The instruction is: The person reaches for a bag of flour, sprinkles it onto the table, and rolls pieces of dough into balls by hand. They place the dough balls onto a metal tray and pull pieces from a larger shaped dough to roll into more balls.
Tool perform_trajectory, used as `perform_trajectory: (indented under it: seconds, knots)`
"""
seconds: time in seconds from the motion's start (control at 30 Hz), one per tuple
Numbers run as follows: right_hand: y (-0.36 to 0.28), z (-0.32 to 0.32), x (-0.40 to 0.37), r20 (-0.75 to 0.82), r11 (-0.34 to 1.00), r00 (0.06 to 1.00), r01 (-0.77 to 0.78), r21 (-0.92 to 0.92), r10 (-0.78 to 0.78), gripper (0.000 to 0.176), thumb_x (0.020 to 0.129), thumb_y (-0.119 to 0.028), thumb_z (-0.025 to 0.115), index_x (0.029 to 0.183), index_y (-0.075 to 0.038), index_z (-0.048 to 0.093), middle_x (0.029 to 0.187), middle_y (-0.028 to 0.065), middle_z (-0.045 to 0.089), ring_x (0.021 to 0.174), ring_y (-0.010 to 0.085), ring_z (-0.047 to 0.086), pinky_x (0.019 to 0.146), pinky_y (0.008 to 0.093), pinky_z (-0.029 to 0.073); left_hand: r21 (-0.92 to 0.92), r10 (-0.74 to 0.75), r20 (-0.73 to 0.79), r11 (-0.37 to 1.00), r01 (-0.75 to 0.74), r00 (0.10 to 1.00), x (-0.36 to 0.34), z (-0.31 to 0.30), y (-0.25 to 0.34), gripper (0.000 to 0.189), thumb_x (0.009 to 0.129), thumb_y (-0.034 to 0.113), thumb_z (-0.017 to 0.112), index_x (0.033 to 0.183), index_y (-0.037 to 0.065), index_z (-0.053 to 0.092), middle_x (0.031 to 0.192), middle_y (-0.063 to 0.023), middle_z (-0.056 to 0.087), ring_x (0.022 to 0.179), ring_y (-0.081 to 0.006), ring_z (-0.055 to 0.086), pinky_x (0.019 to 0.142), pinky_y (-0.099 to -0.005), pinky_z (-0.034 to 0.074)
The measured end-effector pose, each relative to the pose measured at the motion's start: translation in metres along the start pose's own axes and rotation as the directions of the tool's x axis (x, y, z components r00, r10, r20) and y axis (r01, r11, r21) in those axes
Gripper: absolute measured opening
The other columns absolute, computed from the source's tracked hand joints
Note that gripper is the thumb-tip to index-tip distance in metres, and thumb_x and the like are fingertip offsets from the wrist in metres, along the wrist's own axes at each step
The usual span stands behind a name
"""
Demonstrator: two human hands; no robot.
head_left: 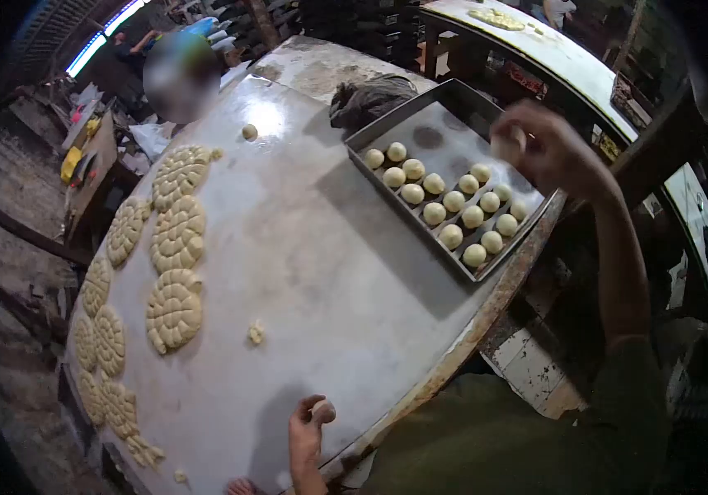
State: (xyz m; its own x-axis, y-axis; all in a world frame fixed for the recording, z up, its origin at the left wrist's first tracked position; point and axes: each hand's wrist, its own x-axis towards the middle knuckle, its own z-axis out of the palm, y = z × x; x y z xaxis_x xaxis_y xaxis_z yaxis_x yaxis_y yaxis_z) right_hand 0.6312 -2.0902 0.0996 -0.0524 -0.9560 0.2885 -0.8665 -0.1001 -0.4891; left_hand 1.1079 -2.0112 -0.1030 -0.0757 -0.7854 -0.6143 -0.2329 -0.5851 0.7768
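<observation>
My right hand [560, 157], smeared by motion, is raised over the far right side of a metal tray [416, 216]. A pale dough ball [509, 145] shows at its curled fingers. Rows of round dough balls [453, 200] sit in the near part of the tray. Low over the front of the table [312, 330], my left hand [307, 433] is closed around another dough ball [323, 412], with part of the ball showing between thumb and fingers. A small dough scrap [256, 332] lies beyond that hand.
Scored, coiled dough slabs [176, 309] line the table's left side. A single dough ball [249, 132] lies farther back. Dark crumpled cloth [370, 101] touches the tray's far corner. Fingertips [241, 487] show at the bottom edge. A person [181, 78] is beyond the table.
</observation>
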Motion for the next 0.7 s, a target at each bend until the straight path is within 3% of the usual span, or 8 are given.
perform_trajectory:
  seconds: [0.07, 0.17, 0.27, 0.33, 0.37, 0.47, 0.6, 0.7]
  knots:
    - [0.054, -0.004, 0.032, -0.178, 0.998, 0.983, 0.028, -0.062, -0.039, 0.023, 0.084, -0.019, 0.063, 0.1, -0.003, 0.06, 0.095, 0.0105, 0.06, 0.088, 0.0208, 0.058, 0.071, 0.0328, 0.049, -0.384, 0.003, 0.081, 0.923, 0.028, 0.997, 0.001, 0.033, 0.017, 0.021, 0.086, 0.002, 0.057, 0.107, -0.002, 0.056, 0.1, -0.009, 0.057, 0.091, -0.0173, 0.056, 0.083, -0.029, 0.046]
    - [0.15, 0.071, 0.076, -0.626, 0.996, 0.777, -0.02, 0.082, 0.067, 0.018, 0.083, -0.019, 0.064, 0.092, -0.004, 0.062, 0.083, 0.013, 0.06, 0.077, 0.0221, 0.058, 0.068, 0.0342, 0.047, -0.458, 0.102, 0.204, 0.889, 0.003, 0.974, 0.026, 0.095, 0.056, 0.024, 0.086, 0.002, 0.058, 0.109, -0.004, 0.055, 0.102, -0.0094, 0.058, 0.091, -0.0162, 0.056, 0.084, -0.0287, 0.046]
    - [0.238, 0.2, 0.051, -0.071, 0.946, 0.962, -0.272, -0.175, 0.264, 0.036, 0.082, -0.032, 0.065, 0.101, -0.002, 0.063, 0.098, 0.0205, 0.061, 0.09, 0.0357, 0.059, 0.081, 0.0379, 0.047, -0.207, 0.186, 0.202, 0.968, -0.143, 0.962, 0.054, 0.16, 0.115, 0.03, 0.085, 0.004, 0.059, 0.113, -0.004, 0.054, 0.103, -0.0089, 0.059, 0.093, -0.0145, 0.056, 0.085, -0.0276, 0.045]
    - [0.232, 0.196, 0.029, -0.421, 0.924, 0.826, -0.369, 0.102, 0.376, 0.042, 0.091, -0.034, 0.054, 0.115, 0.001, 0.057, 0.113, 0.0233, 0.057, 0.1, 0.0336, 0.057, 0.088, 0.0402, 0.045, -0.156, 0.238, 0.245, 0.966, -0.204, 0.94, 0.082, 0.2, 0.155, 0.031, 0.085, 0.004, 0.059, 0.114, -0.004, 0.054, 0.104, -0.0083, 0.058, 0.095, -0.0139, 0.055, 0.085, -0.0274, 0.045]
    - [0.221, 0.168, 0.025, -0.413, 0.748, 0.75, -0.161, 0.644, 0.517, 0.041, 0.096, -0.031, 0.046, 0.117, 0.002, 0.056, 0.114, 0.0183, 0.058, 0.107, 0.0296, 0.054, 0.093, 0.0386, 0.041, -0.171, 0.249, 0.273, 0.963, -0.208, 0.929, 0.096, 0.218, 0.171, 0.031, 0.085, 0.004, 0.059, 0.115, -0.003, 0.053, 0.105, -0.0077, 0.057, 0.095, -0.0138, 0.054, 0.085, -0.0279, 0.044]
    - [0.237, 0.091, -0.007, -0.667, 0.88, 0.63, -0.057, 0.471, 0.398, 0.044, 0.1, -0.033, 0.033, 0.121, 0.0, 0.054, 0.117, 0.011, 0.057, 0.11, 0.0185, 0.051, 0.091, 0.029, 0.04, -0.131, 0.473, 0.339, 0.88, -0.457, 0.813, 0.142, 0.297, 0.227, 0.03, 0.083, 0.007, 0.06, 0.112, 0.001, 0.056, 0.105, -0.0085, 0.057, 0.096, -0.0162, 0.054, 0.085, -0.0287, 0.044]
    - [0.224, 0.037, -0.069, -0.654, 0.875, 0.622, -0.11, 0.471, 0.431, 0.05, 0.1, -0.04, 0.028, 0.126, -0.004, 0.05, 0.117, 0.0091, 0.057, 0.098, 0.0158, 0.052, 0.086, 0.0299, 0.04, 0.228, 0.867, 0.281, 0.355, -0.907, 0.411, 0.228, 0.421, 0.275, 0.041, 0.076, 0.012, 0.064, 0.115, 0.005, 0.056, 0.108, -0.0154, 0.055, 0.1, -0.0294, 0.053, 0.09, -0.0363, 0.042]
    - [0.21, 0.04, -0.114, -0.599, 0.825, 0.591, -0.232, 0.515, 0.54, 0.047, 0.1, -0.038, 0.03, 0.126, -0.003, 0.048, 0.11, 0.0063, 0.057, 0.091, 0.0145, 0.051, 0.08, 0.029, 0.04, 0.478, 0.779, 0.405, 0.267, -0.837, 0.479, 0.269, 0.469, 0.242, 0.051, 0.073, 0.018, 0.068, 0.121, 0.008, 0.052, 0.109, -0.0162, 0.053, 0.104, -0.0321, 0.049, 0.093, -0.0394, 0.038]
